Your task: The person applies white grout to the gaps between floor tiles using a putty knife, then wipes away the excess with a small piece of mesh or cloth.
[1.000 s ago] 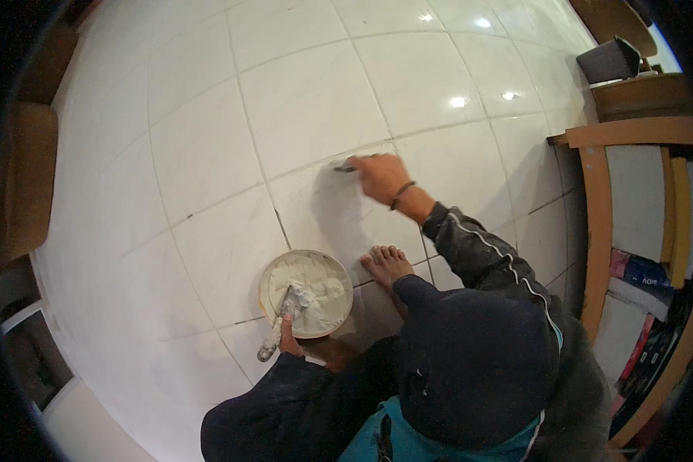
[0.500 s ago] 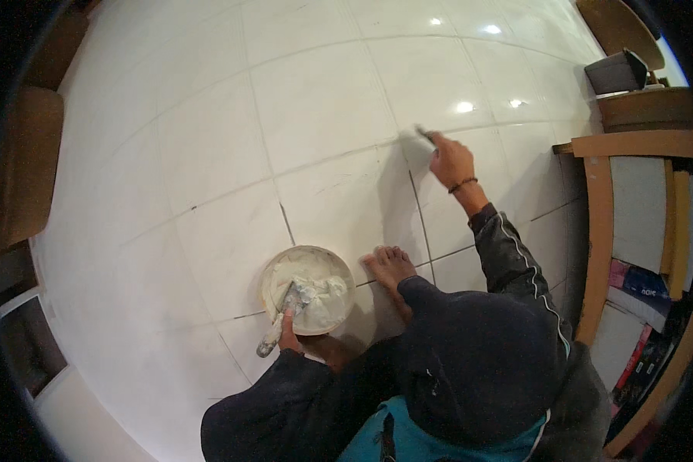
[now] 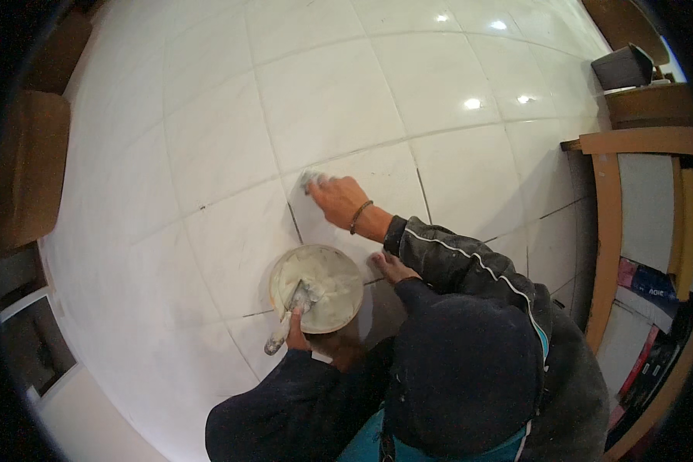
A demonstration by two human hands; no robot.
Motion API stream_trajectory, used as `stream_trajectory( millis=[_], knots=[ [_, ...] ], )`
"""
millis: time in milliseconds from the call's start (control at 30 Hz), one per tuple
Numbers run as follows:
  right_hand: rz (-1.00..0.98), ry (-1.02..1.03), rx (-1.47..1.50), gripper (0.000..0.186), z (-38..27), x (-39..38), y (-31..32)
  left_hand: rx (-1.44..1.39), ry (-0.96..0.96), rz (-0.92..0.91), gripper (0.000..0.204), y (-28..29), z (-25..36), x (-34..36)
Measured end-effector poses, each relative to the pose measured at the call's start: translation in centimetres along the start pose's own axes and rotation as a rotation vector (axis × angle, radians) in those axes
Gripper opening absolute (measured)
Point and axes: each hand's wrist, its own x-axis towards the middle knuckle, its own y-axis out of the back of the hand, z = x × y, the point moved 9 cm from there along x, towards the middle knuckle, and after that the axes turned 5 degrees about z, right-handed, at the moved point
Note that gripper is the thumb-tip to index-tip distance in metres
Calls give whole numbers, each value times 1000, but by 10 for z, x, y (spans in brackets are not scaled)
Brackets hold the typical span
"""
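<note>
A round tub (image 3: 361,296) of white paste (image 3: 335,296) stands on the tiled floor in front of me. At its near left rim my left hand (image 3: 296,333) is closed on a paste-smeared trowel (image 3: 302,297). The trowel's blade rests in the paste, and its handle sticks out over the rim. Beyond the tub, my right hand (image 3: 340,202) is closed on a small flat scraper (image 3: 309,181), held low over the tiles near a corner where joints meet. Motion blurs the scraper, and the fingers partly hide it. A pale smear shows around it.
White floor tiles (image 3: 323,85) spread ahead, some joints pale and others dark. A bare foot (image 3: 393,267) is beside the tub. At right stands a wooden shelf (image 3: 604,231) with boxes; a grey box (image 3: 622,68) lies beyond it. Brown furniture (image 3: 35,162) lines the left.
My right hand has swept left and nearer with the scraper, from the far right tiles to just beyond the tub. My left hand still holds the trowel at the tub.
</note>
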Motion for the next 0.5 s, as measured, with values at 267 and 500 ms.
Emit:
stream_trajectory(
  millis=[267,500],
  knots=[
    [202,-200,142,32,78,-18,46,-28,68,67,71,14,-10,1],
    [219,125,-18,35,79,-61,47,-64,-32,100,67,9,-2,-5]
  ],
)
